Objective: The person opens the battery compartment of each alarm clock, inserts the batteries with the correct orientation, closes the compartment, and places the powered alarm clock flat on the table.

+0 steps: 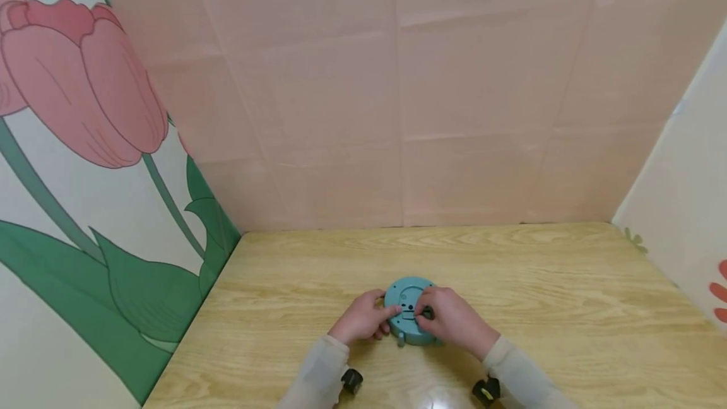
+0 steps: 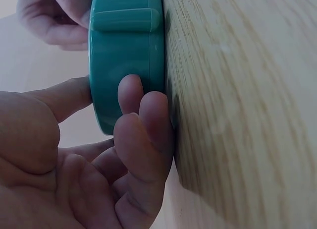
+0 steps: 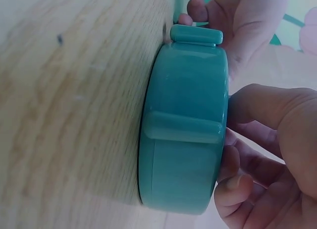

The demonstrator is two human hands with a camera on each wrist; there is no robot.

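A round teal alarm clock (image 1: pixel 410 289) lies face down on the wooden table, its back with small black knobs and a slot turned up. Two short feet stick out from its near side; one foot (image 3: pixel 185 127) shows large in the right wrist view. My left hand (image 1: pixel 366 316) grips the clock's left edge, thumb on the back and curled fingers (image 2: pixel 130 144) against the side. Over the right part of the back is my right hand (image 1: pixel 454 317), thumb and index fingertips down by the slot. I cannot tell whether those fingertips pinch something.
The light wood table (image 1: pixel 284 283) reaches back to a pink cloth wall (image 1: pixel 318 100). On the left stands a panel with a tulip print (image 1: pixel 85 81), on the right a pale wall (image 1: pixel 687 194). Black wrist cameras (image 1: pixel 352 381) sit below both hands.
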